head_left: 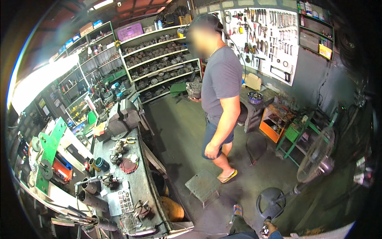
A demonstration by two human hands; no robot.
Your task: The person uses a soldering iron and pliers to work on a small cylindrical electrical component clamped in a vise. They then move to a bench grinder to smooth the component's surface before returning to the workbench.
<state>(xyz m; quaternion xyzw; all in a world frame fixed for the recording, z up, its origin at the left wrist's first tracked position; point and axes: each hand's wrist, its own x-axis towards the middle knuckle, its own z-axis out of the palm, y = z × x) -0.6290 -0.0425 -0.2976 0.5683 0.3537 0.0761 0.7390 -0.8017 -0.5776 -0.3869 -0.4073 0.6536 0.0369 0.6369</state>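
Note:
At the lower edge, right of my leg and sandalled foot [237,210], my right hand [271,228] is closed around a small dark object with metallic parts [265,230]. Its kind is too small and partly hidden to make out. Close beyond that hand is the round black base [271,202] of a standing fan. My left hand does not show anywhere. Ahead, another person [221,75] in a grey shirt and dark shorts carries a metal part like an alternator [194,90]; their other arm hangs down.
A cluttered workbench [145,179] with a vise [123,113] runs along the left. A low metal stool [203,185] stands on the floor near the person. The fan's head [316,155] leans at right. Shelves of parts [155,59] and a tool board [262,40] line the back.

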